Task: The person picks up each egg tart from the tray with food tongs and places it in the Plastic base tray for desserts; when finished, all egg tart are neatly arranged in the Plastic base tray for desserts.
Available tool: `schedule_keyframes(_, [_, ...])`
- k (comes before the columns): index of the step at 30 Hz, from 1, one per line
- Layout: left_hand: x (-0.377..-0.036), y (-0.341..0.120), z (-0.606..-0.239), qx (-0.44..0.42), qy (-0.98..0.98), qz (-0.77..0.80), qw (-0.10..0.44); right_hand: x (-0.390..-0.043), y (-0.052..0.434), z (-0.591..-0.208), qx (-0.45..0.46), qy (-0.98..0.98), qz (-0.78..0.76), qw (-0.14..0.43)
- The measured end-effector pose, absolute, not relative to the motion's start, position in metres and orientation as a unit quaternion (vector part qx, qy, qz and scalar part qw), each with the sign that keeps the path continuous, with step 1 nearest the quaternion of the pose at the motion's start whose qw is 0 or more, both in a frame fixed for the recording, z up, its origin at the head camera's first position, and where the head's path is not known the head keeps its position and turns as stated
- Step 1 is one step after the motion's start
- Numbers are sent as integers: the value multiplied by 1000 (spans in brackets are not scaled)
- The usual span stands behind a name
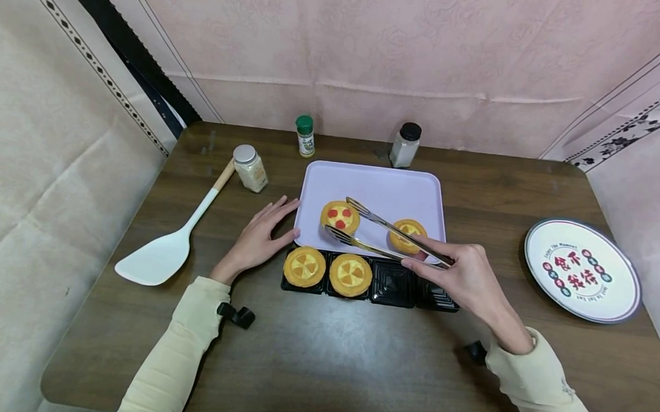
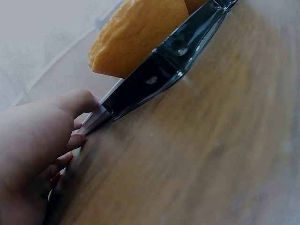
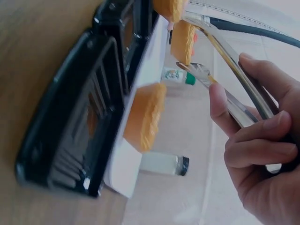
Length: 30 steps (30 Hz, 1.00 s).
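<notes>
My right hand (image 1: 470, 276) grips metal serving tongs (image 1: 387, 224), their two arms spread apart. The tong tips reach around a small round tart with red spots (image 1: 340, 216) on a lavender tray (image 1: 371, 180). A second tart (image 1: 407, 235), yellow on top, sits on the same tray beneath the tongs and near my right fingers. My left hand (image 1: 259, 237) rests at the tray's left edge, fingers extended and thumb (image 2: 82, 101) against the rim. Along the tray's front lies a black compartment tray (image 1: 393, 284), with tarts (image 1: 304, 267) in its two left compartments.
A white spatula (image 1: 159, 257) with a wooden handle lies at the left, beside a grey-capped jar (image 1: 250, 168). Behind the tray stand a green-capped bottle (image 1: 305, 136) and a black-capped bottle (image 1: 405, 145). At the right is a white printed plate (image 1: 581, 269).
</notes>
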State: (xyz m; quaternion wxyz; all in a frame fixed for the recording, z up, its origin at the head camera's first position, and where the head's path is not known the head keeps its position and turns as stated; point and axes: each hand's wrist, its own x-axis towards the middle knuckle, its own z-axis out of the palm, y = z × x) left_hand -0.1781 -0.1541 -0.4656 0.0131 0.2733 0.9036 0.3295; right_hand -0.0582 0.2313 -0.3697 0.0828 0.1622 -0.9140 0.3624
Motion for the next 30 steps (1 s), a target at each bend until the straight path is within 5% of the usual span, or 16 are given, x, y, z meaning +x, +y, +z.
schedule_keyframes(11, [-179, -151, -465, 279, 899, 338, 10, -22, 281, -348, 185, -907, 361, 113])
schedule_keyframes(30, [-179, -153, -467, 282, 896, 343, 4, 33, 327, -368, 173, -924, 340, 40])
